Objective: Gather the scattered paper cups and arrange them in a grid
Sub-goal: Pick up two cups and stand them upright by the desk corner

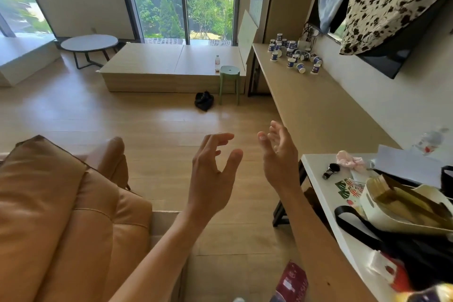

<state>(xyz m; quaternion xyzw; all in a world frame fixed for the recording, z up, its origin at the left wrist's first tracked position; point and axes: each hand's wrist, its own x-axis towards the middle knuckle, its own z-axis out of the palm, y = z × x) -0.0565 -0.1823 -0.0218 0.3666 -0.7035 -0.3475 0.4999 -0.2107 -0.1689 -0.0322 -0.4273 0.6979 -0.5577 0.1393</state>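
Note:
Several white paper cups with blue labels (293, 54) lie scattered at the far end of a long wooden counter (311, 105) along the right wall; some stand upright, some lie on their sides. My left hand (212, 167) and my right hand (279, 154) are raised in front of me over the floor, both with fingers spread and nothing in them. Both hands are far short of the cups.
A tan leather sofa (61, 216) fills the lower left. A white table (326, 193) with bags, a watch and papers is at lower right. A green stool (229, 81) and a black object (204, 100) stand on the floor by the counter's end. A round table (89, 43) is at far left.

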